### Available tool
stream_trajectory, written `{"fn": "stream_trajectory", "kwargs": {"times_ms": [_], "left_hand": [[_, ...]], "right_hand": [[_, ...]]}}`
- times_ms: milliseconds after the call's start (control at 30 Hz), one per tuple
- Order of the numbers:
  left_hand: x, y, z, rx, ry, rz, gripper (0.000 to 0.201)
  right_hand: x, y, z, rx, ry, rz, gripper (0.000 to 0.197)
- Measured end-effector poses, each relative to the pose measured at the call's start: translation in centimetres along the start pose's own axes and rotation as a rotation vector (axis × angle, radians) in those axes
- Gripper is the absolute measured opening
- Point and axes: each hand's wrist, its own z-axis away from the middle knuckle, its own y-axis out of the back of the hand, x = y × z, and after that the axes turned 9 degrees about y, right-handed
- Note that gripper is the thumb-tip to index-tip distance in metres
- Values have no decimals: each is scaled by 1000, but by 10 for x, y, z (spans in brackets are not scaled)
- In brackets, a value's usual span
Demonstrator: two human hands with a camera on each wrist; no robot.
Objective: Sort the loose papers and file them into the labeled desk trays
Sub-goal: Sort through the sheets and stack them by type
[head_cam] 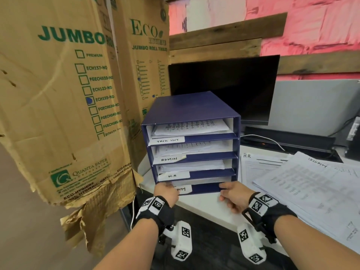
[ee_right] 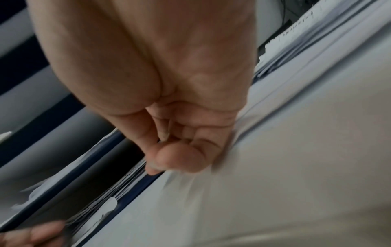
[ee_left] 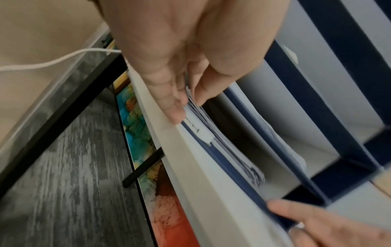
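A blue four-tier tray organizer [head_cam: 192, 108] stands on the white desk [head_cam: 202, 207], its tiers labelled TASK LIST, ADMIN, H.R and a partly covered bottom label [head_cam: 183, 189]. Every tier holds papers. My left hand [head_cam: 165, 189] is at the bottom tier's left front corner. In the left wrist view its thumb and fingers [ee_left: 188, 103] pinch the front edge of that tier's paper stack [ee_left: 232, 150] beside the label. My right hand [head_cam: 229, 191] is at the right front corner. Its thumb lies on the same stack's edge [ee_right: 131, 180], and its curled fingers [ee_right: 184, 158] are against the desk.
Loose printed sheets [head_cam: 303, 184], one headed SECURITY and one H.R [head_cam: 257, 166], spread over the desk to the right. Tall cardboard boxes [head_cam: 64, 94] crowd the organizer's left side. A dark monitor [head_cam: 224, 84] and a white cable [head_cam: 268, 140] sit behind it.
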Motion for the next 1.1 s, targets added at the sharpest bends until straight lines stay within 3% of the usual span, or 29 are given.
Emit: {"fn": "stream_trajectory", "kwargs": {"times_ms": [67, 133, 333, 500, 633, 733, 833, 1033, 1100], "left_hand": [[-4, -4, 6, 55, -56, -190, 22], [-4, -11, 17, 28, -92, -312, 22], [14, -54, 65, -197, -190, -590, 24], [17, -102, 80, -236, -285, -744, 28], [18, -140, 83, -280, -343, -829, 31], [20, -169, 86, -295, -333, -840, 29], [23, -200, 88, -304, -354, -922, 29], [33, -247, 78, -266, -289, -1060, 63], [32, -255, 74, -276, -275, -984, 56]], "right_hand": [[1, 11, 16, -23, 1, 37, 34], [2, 23, 32, -41, 5, 59, 27], [11, 78, 79, 12, 12, 142, 18], [40, 125, 97, 148, -55, 341, 29], [67, 165, 104, 277, -120, 632, 46], [77, 188, 116, 249, -255, 721, 47], [89, 204, 122, 185, -289, 672, 51], [107, 229, 118, 180, -185, 527, 42], [109, 235, 120, 170, -163, 447, 39]]}}
